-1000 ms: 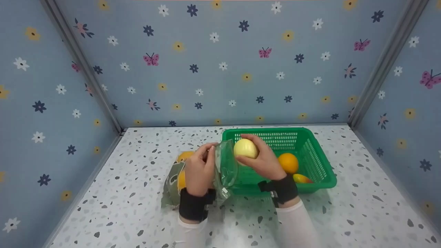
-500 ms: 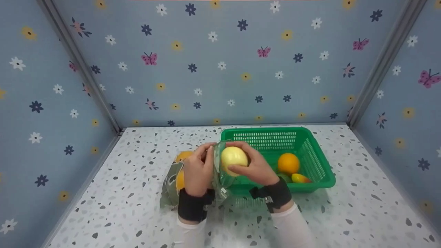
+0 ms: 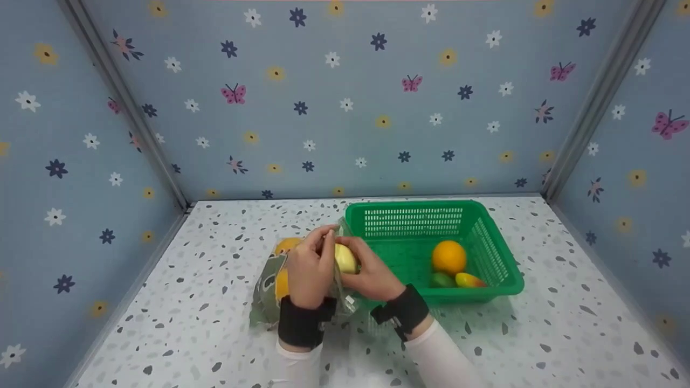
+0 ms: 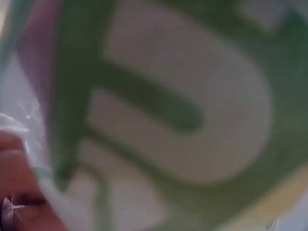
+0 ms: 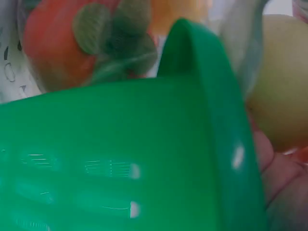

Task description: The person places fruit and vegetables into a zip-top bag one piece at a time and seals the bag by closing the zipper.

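Note:
My left hand (image 3: 311,269) pinches the upper edge of a clear plastic bag (image 3: 265,296) with green print, which fills most of the left wrist view. Orange-coloured fruit (image 3: 287,246) shows through the bag's left side, and the right wrist view has a red fruit (image 5: 53,43) behind its film. At the bag's mouth, just right of the left hand, my right hand (image 3: 375,276) grips a round pale yellow fruit (image 3: 345,259). The left fingers and the bag film partly cover this fruit. In the right wrist view the pale yellow fruit (image 5: 284,82) sits against the fingers.
A green plastic basket (image 3: 512,264) stands to the right, its near left corner under the right hand. Inside it lie an orange (image 3: 449,257), a green fruit (image 3: 442,280) and a yellow-red mango-like fruit (image 3: 468,279). Flower-patterned walls (image 3: 356,124) enclose the speckled table (image 3: 205,323).
My right hand has carried the pale yellow fruit left and down, from over the basket to the bag's mouth. The left hand has stayed put, holding the bag.

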### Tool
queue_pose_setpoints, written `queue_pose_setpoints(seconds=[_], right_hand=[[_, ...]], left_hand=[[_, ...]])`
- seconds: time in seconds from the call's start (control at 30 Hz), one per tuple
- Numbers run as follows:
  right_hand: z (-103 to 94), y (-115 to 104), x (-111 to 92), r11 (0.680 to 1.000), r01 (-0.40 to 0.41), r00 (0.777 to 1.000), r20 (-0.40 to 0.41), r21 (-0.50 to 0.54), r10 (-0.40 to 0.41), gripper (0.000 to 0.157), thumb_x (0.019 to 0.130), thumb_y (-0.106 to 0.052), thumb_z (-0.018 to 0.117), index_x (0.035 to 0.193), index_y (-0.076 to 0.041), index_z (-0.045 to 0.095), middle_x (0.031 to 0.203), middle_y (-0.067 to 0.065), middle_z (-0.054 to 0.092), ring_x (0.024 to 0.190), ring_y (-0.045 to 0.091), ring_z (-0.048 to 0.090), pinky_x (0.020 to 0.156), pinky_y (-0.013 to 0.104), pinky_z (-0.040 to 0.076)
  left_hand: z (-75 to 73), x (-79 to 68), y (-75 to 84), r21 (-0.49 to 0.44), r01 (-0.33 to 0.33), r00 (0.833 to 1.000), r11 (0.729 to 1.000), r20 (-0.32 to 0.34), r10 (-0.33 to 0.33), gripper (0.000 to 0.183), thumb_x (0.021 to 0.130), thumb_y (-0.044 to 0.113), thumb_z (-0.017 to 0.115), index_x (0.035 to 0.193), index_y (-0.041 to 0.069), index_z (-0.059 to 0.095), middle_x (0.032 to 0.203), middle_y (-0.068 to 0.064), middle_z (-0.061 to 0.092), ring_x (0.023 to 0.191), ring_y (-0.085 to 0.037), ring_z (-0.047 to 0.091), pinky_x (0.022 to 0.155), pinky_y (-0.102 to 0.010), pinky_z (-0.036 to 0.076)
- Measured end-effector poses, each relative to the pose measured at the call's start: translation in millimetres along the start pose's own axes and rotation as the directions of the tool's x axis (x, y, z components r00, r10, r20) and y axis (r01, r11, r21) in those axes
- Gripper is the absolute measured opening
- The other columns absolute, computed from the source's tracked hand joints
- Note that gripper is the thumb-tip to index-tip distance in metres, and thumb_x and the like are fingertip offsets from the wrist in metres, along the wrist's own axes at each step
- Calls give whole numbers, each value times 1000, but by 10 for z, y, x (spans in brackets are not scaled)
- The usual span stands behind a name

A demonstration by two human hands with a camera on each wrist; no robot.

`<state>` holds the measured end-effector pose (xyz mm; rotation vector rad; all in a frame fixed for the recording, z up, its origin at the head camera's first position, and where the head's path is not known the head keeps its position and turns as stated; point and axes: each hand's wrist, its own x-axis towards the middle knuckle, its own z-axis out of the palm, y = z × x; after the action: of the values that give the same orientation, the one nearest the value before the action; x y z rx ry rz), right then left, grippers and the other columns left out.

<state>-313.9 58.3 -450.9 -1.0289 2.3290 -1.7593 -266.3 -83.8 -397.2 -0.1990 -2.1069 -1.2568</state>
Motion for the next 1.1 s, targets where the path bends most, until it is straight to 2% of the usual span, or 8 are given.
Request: queue_pose_setpoints(seconds=[0.17,0.3,0.47,0.57,0.7,0.83,1.0,1.1], right_hand=[[88,27,15,998,23,1000,-20,-65,-24,56,91,-2,72,140,-1,44,139,20,54,122,33,59,96,39,54],[163,53,37,966,85,993,-53,-244,-101,63,83,11,73,138,1,44,140,22,53,132,37,55,105,48,51],[180,99,30,917,185,983,61,-354,-175,83,83,16,72,154,5,31,159,28,32,148,43,36,117,50,41],[166,93,7,910,146,989,78,-388,-126,81,88,11,71,155,5,26,161,25,35,147,38,42,115,48,44],[149,45,-8,875,33,999,-9,-482,-42,75,88,0,79,151,-6,40,150,15,54,132,30,60,103,44,54],[93,20,-22,836,59,998,17,-545,-60,74,87,-7,82,152,-13,48,150,9,57,136,27,58,105,41,54],[11,25,-51,900,164,984,126,-405,-123,60,95,-2,71,152,-9,51,156,13,51,141,32,53,104,45,54],[17,30,-54,942,184,980,122,-280,-155,57,93,5,68,147,-4,54,153,15,53,140,33,53,106,48,52]], left_hand=[[1,1,2,-5,-16,1000,1000,-3,16,20,103,10,61,110,0,76,60,-1,46,53,-3,35,52,-21,33],[-2,3,5,-16,-17,1000,1000,9,18,21,103,11,61,112,0,76,61,-5,53,53,-4,38,51,-20,36],[-11,9,5,-23,-3,1000,1000,7,3,21,104,11,61,114,1,76,68,-9,64,53,-6,40,51,-20,38],[-16,8,9,-19,-3,1000,1000,-2,3,21,104,11,60,114,1,76,63,-8,57,52,-6,38,50,-20,36],[-21,8,9,-27,-8,1000,1000,-16,7,21,104,11,60,114,0,76,60,-4,48,52,-6,37,50,-20,35],[-26,9,-6,-39,-28,999,999,-30,27,21,104,10,60,114,0,75,59,0,45,50,-3,34,49,-20,34],[-35,4,-45,-42,-73,994,996,-78,70,20,103,6,60,113,0,75,56,2,36,47,1,24,46,-22,27],[-35,9,-46,-42,-83,993,996,-92,79,19,103,6,60,112,1,76,56,2,35,48,1,23,46,-22,25]])
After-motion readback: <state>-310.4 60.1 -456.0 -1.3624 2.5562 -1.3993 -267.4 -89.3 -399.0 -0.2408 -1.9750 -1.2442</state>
